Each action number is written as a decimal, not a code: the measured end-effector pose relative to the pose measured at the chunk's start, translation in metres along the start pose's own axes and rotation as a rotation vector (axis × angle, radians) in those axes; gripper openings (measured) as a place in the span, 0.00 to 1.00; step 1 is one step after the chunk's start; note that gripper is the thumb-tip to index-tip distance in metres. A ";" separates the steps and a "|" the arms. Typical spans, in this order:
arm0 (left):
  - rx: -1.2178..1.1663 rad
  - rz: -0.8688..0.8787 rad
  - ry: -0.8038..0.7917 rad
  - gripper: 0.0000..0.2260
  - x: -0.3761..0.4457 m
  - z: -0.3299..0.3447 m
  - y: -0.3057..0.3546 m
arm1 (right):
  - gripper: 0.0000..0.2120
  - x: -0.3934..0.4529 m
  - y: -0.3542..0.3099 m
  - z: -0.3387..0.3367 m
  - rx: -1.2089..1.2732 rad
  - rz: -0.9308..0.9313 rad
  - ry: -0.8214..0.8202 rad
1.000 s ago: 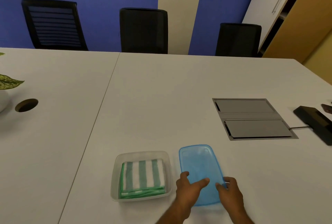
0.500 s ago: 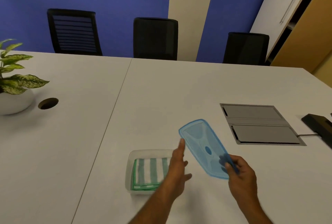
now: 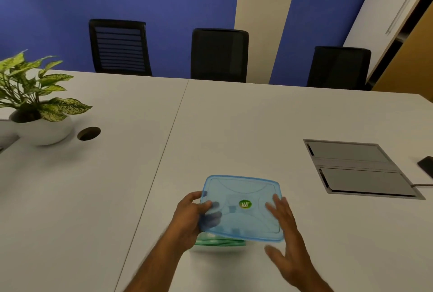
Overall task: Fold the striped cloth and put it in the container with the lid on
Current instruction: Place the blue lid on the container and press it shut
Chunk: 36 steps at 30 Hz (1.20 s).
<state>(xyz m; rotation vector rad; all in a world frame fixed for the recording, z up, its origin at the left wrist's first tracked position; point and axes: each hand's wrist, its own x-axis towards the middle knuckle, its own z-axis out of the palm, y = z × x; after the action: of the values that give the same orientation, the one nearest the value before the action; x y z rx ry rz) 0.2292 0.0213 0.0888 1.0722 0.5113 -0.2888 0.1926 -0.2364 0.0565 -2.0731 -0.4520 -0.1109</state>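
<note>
Mostly hidden, striped cloth (image 3: 219,242) and container under blue lid (image 3: 241,207), only green folds peeking out, left hand (image 3: 189,215) gripping lid's edge, right hand (image 3: 284,233) flat, fingers spread, motion-blurred.

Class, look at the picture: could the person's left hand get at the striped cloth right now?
Probably not directly. The left hand grips the blue lid's left edge, and the lid covers the container, so only the cloth's near edge shows beneath it. The lid would need lifting first.
</note>
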 end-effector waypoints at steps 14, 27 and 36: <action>0.646 0.377 0.369 0.25 0.007 -0.020 -0.054 | 0.27 0.037 0.027 0.063 0.304 0.669 0.202; 0.668 0.345 0.389 0.29 0.030 -0.032 -0.079 | 0.29 0.041 0.045 0.081 0.225 0.791 0.105; 0.687 0.285 0.405 0.30 0.038 -0.037 -0.085 | 0.29 0.046 0.051 0.087 0.190 0.819 0.090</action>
<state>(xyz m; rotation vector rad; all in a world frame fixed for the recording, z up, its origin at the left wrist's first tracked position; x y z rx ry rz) 0.2124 0.0164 -0.0100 1.8731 0.6270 0.0196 0.2449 -0.1731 -0.0187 -1.9042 0.4414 0.3126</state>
